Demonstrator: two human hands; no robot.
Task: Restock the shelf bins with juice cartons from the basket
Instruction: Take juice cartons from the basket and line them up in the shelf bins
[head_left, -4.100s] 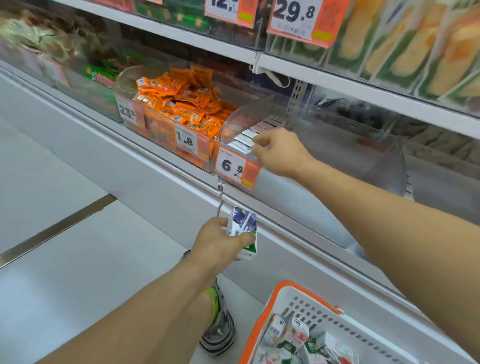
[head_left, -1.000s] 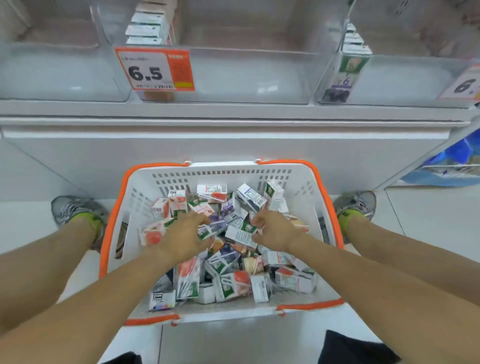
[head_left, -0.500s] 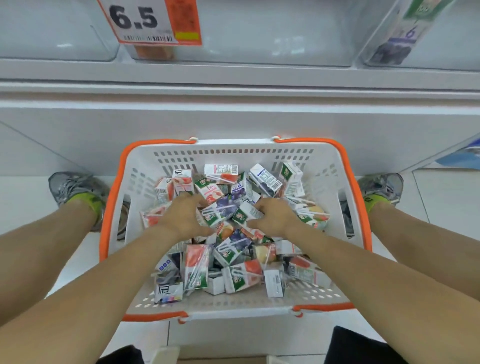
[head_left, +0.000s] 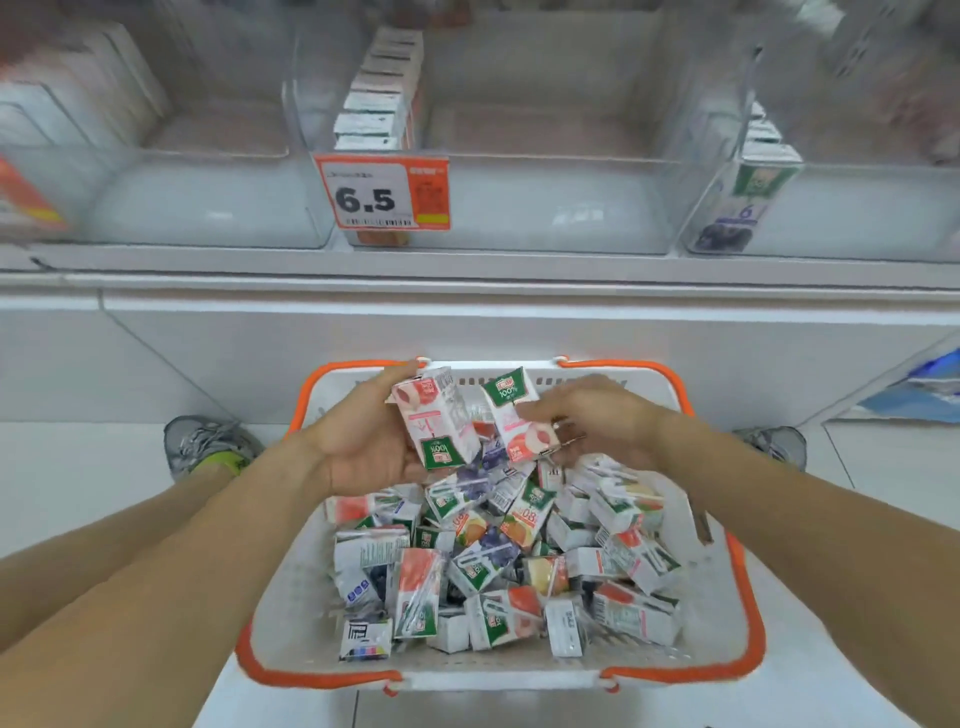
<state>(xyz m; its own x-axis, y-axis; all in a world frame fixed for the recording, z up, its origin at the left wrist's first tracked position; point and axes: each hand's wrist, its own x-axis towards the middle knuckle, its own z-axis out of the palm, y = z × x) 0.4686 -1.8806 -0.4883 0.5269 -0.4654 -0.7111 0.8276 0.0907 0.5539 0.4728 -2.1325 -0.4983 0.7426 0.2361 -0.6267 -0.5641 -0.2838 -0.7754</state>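
A white basket with orange rim (head_left: 743, 613) sits on the floor, filled with several small juice cartons (head_left: 483, 566) lying jumbled. Above its far edge, my left hand (head_left: 363, 447) grips a pink peach carton (head_left: 436, 421) held upside down. My right hand (head_left: 587, 415) grips a second peach carton (head_left: 514, 415) with a green top, right beside the first. Higher up, clear shelf bins (head_left: 545, 208) stand in a row. The middle bin holds a short line of cartons (head_left: 376, 98) behind a 6.5 price tag (head_left: 382, 192). The right bin holds purple cartons (head_left: 753, 176).
The white shelf ledge (head_left: 467, 265) and base panel run across between basket and bins. My two shoes (head_left: 208, 447) rest on the floor either side of the basket. A blue object (head_left: 924, 389) lies at the right edge.
Both hands have lifted out of the carton pile, each now holding a peach carton above the basket's far rim. The view has tilted up, showing more of the shelf bins.
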